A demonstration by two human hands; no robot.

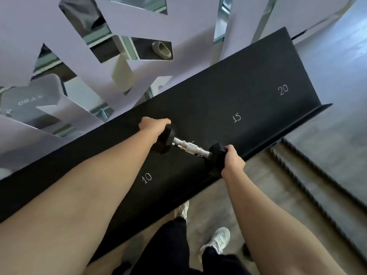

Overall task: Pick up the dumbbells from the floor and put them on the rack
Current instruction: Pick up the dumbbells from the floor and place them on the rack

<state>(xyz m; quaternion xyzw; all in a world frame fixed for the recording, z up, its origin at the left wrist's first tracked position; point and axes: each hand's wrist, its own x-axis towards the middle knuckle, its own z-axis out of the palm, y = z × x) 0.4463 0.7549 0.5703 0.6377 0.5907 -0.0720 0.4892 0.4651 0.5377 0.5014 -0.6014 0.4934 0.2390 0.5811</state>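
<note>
Head view, left to right: left hand (154,125) clamped over far head of dumbbell (190,148); right hand (232,162) clamped over near head at rack (258,92) front edge. Placing step; dumbbell between marks 10 and 15. Next, likely: settle it flat, release.

Your dumbbell (189,148) lay on the rack (258,80).
Black hex heads, knurled chrome handle, between the 10 and 15 marks.
</note>
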